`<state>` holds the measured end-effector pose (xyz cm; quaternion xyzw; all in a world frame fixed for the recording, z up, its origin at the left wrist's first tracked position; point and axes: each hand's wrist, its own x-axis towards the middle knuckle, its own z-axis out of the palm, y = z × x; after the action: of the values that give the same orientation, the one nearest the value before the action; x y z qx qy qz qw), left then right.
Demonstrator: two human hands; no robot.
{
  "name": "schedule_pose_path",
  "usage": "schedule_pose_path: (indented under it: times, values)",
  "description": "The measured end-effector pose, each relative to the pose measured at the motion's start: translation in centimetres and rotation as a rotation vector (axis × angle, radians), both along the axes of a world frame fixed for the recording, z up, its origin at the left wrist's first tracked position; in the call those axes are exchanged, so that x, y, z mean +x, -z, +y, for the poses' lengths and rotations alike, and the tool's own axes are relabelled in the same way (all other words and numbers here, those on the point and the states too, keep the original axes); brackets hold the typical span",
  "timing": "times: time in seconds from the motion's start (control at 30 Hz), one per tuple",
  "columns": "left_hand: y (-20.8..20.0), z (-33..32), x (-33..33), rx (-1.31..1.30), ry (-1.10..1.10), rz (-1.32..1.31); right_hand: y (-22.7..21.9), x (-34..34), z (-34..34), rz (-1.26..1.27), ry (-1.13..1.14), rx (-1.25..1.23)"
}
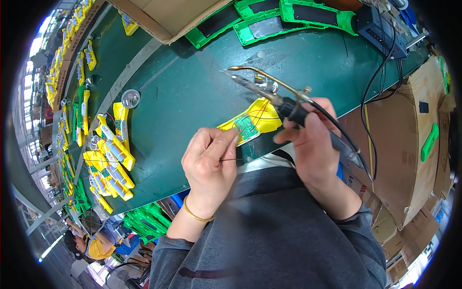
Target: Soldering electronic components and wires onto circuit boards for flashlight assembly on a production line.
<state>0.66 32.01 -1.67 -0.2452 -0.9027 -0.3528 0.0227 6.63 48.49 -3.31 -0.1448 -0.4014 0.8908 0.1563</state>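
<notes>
My right hand (pixel 315 149) is wrapped round the dark handle of a soldering iron (pixel 293 111), which has a brass feed tube clamped along it. Its tip points to the upper left, above the table and apart from the board. Under it lies a yellow plastic housing half (pixel 267 118) with a green circuit board (pixel 246 126) and thin red and black wires. At the board's near left end, my left hand (pixel 209 159) is closed in a pinch, a thin black wire (pixel 232 159) sticking out from its fingers. A small round part (pixel 264 83) sits behind the iron, partly hidden.
Several yellow housings with batteries (pixel 110 164) lie at the left, near a round silver reflector (pixel 130 98). Green housing halves (pixel 274 26) and a cardboard box (pixel 166 19) stand at the back. A blue control box (pixel 378 33) with cables is at the back right. Another person (pixel 98 245) sits at lower left.
</notes>
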Motion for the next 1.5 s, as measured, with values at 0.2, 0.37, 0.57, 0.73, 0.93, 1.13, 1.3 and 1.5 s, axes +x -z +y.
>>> schedule_pose_path:
  times: [0.2,0.37,0.57,0.73,0.93,1.13,1.3,1.5]
  values:
    - [0.5,-0.1,0.0,0.072,0.022,0.01,-0.9,1.7,2.2,-0.107,0.033,0.218]
    - [0.5,0.2,0.1,0.011,-0.028,0.023,-1.2,2.6,3.0,-0.11,0.004,0.262]
    - [0.3,0.5,-0.2,-0.013,0.001,0.014,-1.3,3.8,3.9,-0.294,-0.131,0.599]
    - [0.0,0.8,-0.4,-0.052,-0.022,0.003,-2.0,3.1,3.5,-0.314,-0.204,0.875]
    - [0.1,1.1,-0.5,-0.073,-0.02,0.012,-2.1,2.8,3.5,-0.31,-0.219,0.917]
    - [0.1,1.4,-0.6,-0.1,-0.024,0.01,-2.3,2.7,3.6,-0.295,-0.228,0.913]
    - [-0.1,1.4,-0.9,-0.119,-0.016,-0.01,-2.1,2.6,3.7,-0.281,-0.225,0.934]
    - [-0.2,1.6,-1.1,-0.102,-0.013,-0.056,-2.4,2.5,3.8,-0.291,-0.25,0.911]
